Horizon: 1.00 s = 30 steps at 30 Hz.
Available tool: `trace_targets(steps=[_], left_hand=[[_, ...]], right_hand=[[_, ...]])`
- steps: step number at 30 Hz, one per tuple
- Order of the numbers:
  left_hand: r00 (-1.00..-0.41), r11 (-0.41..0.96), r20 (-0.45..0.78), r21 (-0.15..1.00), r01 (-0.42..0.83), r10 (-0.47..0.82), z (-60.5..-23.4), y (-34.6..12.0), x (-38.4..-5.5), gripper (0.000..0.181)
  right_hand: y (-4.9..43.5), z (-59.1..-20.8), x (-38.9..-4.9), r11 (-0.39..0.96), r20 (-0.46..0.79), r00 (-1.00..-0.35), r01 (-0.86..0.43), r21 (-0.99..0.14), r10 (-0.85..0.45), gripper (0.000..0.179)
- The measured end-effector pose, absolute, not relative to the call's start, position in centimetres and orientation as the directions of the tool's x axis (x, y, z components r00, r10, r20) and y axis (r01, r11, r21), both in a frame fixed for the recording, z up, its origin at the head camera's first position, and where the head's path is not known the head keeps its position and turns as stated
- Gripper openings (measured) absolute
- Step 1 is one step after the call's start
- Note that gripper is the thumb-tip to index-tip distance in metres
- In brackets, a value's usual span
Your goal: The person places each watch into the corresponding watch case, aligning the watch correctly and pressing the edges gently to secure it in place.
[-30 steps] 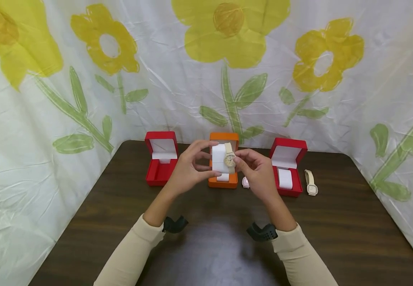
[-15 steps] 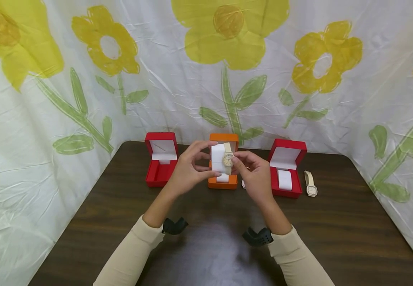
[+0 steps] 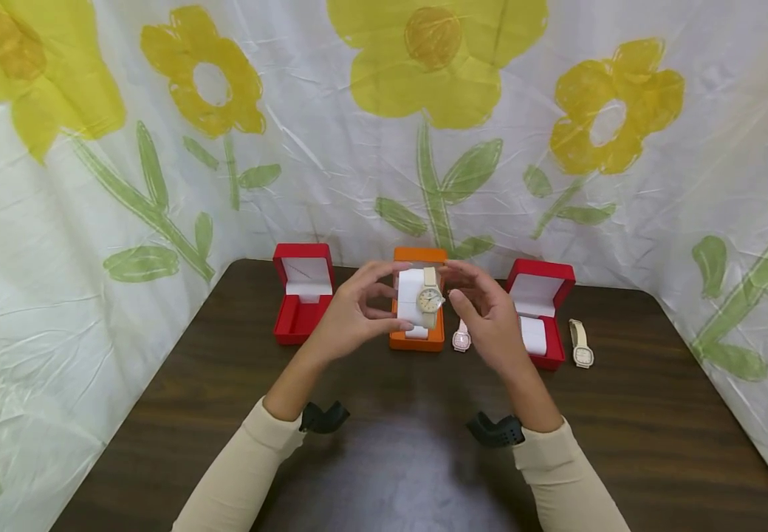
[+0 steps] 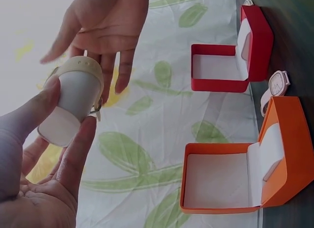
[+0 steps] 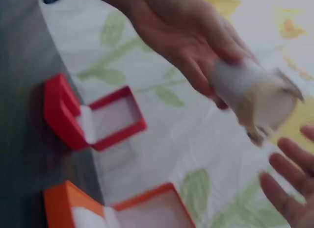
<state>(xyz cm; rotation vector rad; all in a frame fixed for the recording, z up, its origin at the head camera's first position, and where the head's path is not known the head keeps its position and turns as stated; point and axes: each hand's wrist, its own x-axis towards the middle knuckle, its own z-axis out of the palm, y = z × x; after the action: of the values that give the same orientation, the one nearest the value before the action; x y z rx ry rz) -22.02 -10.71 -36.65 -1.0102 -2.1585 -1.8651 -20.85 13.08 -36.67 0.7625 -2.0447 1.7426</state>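
My left hand [image 3: 357,314] pinches a white watch cushion [image 3: 409,299] between thumb and fingers, lifted in front of the orange box. Round the cushion's right end goes a cream-strapped wristwatch [image 3: 430,299] with a round dial, facing up toward the head camera. In the left wrist view its cream strap [image 4: 83,63] curves over the cushion's end. My right hand [image 3: 490,314] is just to the right of the watch, its fingers spread and loosely bent. The right wrist view shows a gap between those fingers [image 5: 287,169] and the watch.
Behind the hands an orange watch box [image 3: 417,344] stands open with a white cushion inside. A red box [image 3: 302,251] is at left, and another red box [image 3: 543,267] with a cushion at right. A pink watch [image 3: 461,340] and a cream square-faced watch [image 3: 582,355] lie on the table [image 3: 384,458].
My right fingers, earlier pinching the watch at its dial, have let go and drawn back to the right. The pink watch shows again. My left hand still holds the cushion in place.
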Motion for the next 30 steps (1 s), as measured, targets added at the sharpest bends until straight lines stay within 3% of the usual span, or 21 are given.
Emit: trace_targets(steps=[4, 7, 17, 30], left_hand=[[-0.771, 0.005, 0.481, 0.847, 0.531, 0.417, -36.45, -10.8, -21.76, 0.071], [-0.771, -0.011, 0.475, 0.854, 0.52, 0.424, -36.32, -10.83, -21.63, 0.071], [-0.776, -0.035, 0.45, 0.873, 0.486, 0.443, -36.04, -10.8, -21.59, 0.075], [-0.761, -0.039, 0.462, 0.864, 0.502, 0.456, -36.14, -10.81, -21.54, 0.075]], right_hand=[[14.09, -36.35, -21.04, 0.082, 0.584, -0.717, -0.655, -0.751, -0.379, 0.088], [14.22, -36.27, -21.01, 0.095, 0.581, -0.684, -0.68, -0.727, -0.442, 0.105], [14.33, -36.42, -20.87, 0.18, 0.592, -0.686, -0.704, -0.687, -0.423, 0.093], [14.38, -36.14, -20.77, 0.203, 0.628, -0.658, -0.74, -0.641, -0.416, 0.092]])
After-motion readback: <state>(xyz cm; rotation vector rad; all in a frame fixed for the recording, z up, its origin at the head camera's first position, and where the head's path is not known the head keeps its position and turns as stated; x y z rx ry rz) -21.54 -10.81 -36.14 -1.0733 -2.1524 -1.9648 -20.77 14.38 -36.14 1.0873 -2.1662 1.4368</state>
